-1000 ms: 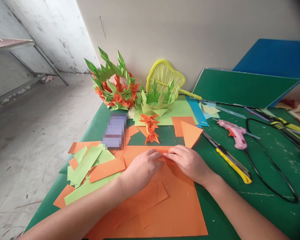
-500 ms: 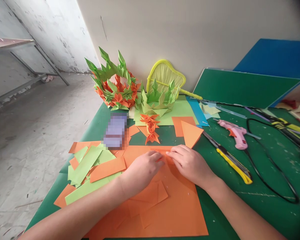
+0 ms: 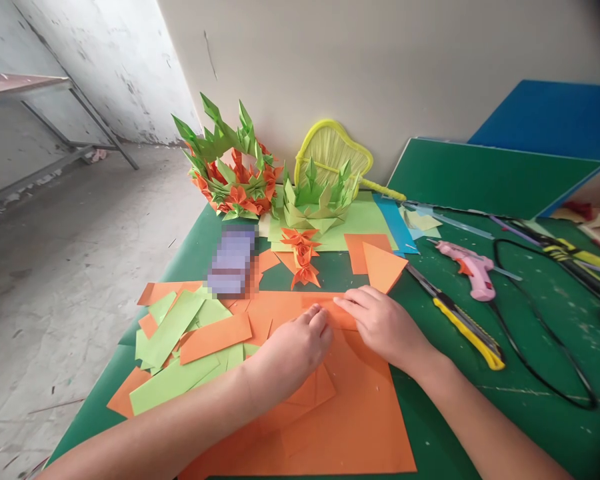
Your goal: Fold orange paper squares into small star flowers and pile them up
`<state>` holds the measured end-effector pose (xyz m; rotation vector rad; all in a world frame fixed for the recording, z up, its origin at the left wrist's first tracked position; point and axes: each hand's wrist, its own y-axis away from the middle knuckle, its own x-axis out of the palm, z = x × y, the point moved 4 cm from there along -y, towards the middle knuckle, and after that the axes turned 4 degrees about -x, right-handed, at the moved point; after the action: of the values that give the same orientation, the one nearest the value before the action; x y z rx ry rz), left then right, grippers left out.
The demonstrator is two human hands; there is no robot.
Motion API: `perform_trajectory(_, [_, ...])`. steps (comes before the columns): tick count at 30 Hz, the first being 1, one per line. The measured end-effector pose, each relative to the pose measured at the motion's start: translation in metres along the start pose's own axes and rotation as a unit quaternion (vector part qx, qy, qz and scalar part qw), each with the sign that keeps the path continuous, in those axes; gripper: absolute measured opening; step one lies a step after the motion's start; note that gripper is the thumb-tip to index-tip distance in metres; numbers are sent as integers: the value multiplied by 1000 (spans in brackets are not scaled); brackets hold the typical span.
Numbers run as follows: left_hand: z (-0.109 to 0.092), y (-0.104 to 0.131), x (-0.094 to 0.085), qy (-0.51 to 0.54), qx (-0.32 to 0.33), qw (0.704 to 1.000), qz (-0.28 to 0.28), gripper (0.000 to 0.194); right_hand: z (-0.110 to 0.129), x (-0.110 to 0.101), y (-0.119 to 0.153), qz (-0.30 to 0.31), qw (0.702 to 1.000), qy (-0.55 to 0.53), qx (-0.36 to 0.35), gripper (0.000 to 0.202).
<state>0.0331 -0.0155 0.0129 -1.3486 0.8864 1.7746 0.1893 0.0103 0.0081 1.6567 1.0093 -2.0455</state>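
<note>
A small piece of orange paper (image 3: 343,320) with a straight fold line lies on a large orange sheet (image 3: 370,427). My left hand (image 3: 300,340) presses on its left side, with the fingers curled together and the fingertips on the paper. From the right, my right hand (image 3: 380,323) holds the paper's upper edge between thumb and fingers, partly hidden from view. Just beyond my hands stand several orange folded paper flowers (image 3: 304,257) in a column. A folded orange paper triangle (image 3: 383,267) rests behind my right hand.
Green and orange paper strips (image 3: 175,333) are piled at the left, beside a blurred phone-like object (image 3: 231,260). Two paper crowns (image 3: 235,180) stand at the back near a yellow fan (image 3: 333,153). A yellow utility knife (image 3: 467,333) and pink glue gun (image 3: 467,267) with its cord lie right.
My left hand has slid slightly down and right, its fingers more curled. My right hand has shifted a little right, and more of the small orange paper shows between them.
</note>
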Motion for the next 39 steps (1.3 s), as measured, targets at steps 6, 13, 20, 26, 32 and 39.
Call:
perform_trajectory(6, [-4,-1,-2,-53,12,998,9,44,14,9,-13,57,998,-24,10,52])
perform_trajectory(13, [-7,-2,2,-45,-15,999,9,46,15,15,-17,57,997,-22,49,60])
perform_trajectory(20, [-6,-1,0,-54,3,998,17,38,-9,-7,-6,22,996,-9,81,41])
perform_trajectory(26, [3,-1,4,98,-69,993,-6,42,-19,-18,3,-6,994,7,106,35])
perform_trajectory(32, [20,-3,10,238,-133,957,-99,24,-10,0,1,-6,991,-74,109,35])
perform_trajectory(39, [35,-2,-1,294,-193,909,-226,11,-10,0,-1,-1,962,-207,178,8])
